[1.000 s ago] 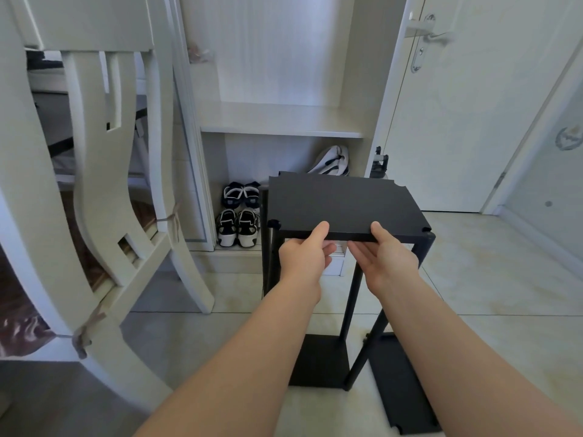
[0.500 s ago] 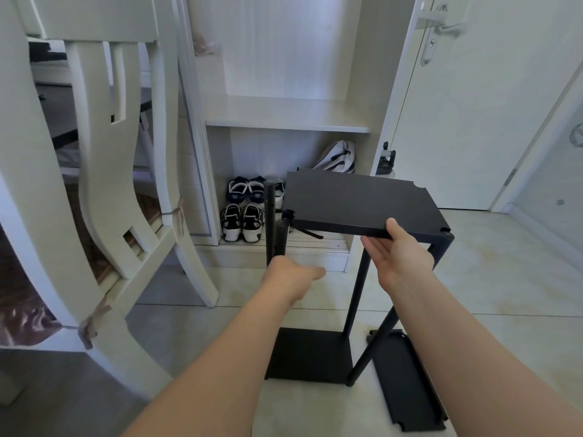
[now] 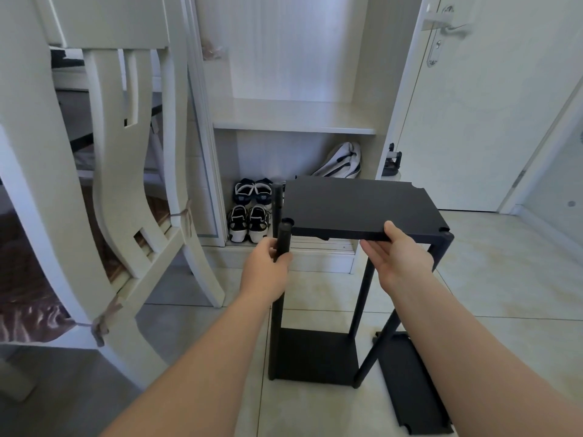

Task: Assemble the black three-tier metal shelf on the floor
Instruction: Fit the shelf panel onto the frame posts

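Head view: our left grip (image 3: 266, 269) clasps the nine-o'clock post (image 3: 283, 239), probably steadying it so our right grip (image 3: 398, 255), pinching the panel (image 3: 359, 206), can seat its corner.

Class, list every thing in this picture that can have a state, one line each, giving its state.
left hand, grips the near-left pole
right hand, holds the front edge of the top panel
top panel, raised, not seated on the far-left pole
bottom panel, flat on the floor
spare panel, lying on the floor, unmounted
door, shut
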`<action>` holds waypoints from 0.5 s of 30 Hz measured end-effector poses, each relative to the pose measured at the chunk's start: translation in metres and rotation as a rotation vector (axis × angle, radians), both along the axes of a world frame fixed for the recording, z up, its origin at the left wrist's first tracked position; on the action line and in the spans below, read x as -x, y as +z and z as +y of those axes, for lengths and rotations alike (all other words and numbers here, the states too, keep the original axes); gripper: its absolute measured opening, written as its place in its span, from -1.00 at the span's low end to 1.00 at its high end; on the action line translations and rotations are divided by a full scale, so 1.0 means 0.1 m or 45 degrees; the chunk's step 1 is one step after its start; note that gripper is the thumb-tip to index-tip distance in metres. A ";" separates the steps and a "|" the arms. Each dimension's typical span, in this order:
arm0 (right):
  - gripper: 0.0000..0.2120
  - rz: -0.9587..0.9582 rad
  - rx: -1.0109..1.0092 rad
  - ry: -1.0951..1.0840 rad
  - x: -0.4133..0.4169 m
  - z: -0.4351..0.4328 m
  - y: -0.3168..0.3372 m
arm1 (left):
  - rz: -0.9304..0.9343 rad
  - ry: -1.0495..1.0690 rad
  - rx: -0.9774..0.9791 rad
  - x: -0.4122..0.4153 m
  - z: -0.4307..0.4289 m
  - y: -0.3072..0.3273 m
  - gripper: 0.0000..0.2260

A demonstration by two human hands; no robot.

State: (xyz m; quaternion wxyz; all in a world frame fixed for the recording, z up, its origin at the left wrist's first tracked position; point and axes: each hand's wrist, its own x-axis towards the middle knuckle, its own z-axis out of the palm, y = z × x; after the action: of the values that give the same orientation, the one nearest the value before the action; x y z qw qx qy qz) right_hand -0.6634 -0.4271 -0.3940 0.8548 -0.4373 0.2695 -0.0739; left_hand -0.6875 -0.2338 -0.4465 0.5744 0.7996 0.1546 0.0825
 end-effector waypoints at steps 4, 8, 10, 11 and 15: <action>-0.86 0.001 0.027 0.011 -0.01 0.02 -0.01 | 0.000 -0.002 0.006 0.02 0.05 0.00 -0.80; -0.86 0.002 0.046 0.037 -0.01 0.06 -0.03 | -0.009 0.004 0.013 0.05 0.09 0.00 -0.77; -0.86 0.000 0.050 0.053 0.00 0.09 -0.04 | -0.003 0.015 0.023 0.07 0.11 0.00 -0.76; -0.86 -0.001 0.055 0.060 0.00 0.11 -0.05 | -0.001 0.023 0.025 0.08 0.12 -0.01 -0.76; -0.87 0.009 0.085 0.080 0.00 0.15 -0.06 | -0.006 0.036 0.023 0.10 0.16 -0.02 -0.78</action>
State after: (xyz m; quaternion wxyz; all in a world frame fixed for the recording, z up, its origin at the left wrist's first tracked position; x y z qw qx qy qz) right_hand -0.6638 -0.4120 -0.4001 0.8406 -0.4741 0.2561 -0.0545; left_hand -0.6979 -0.2181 -0.4481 0.5808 0.7919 0.1652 0.0911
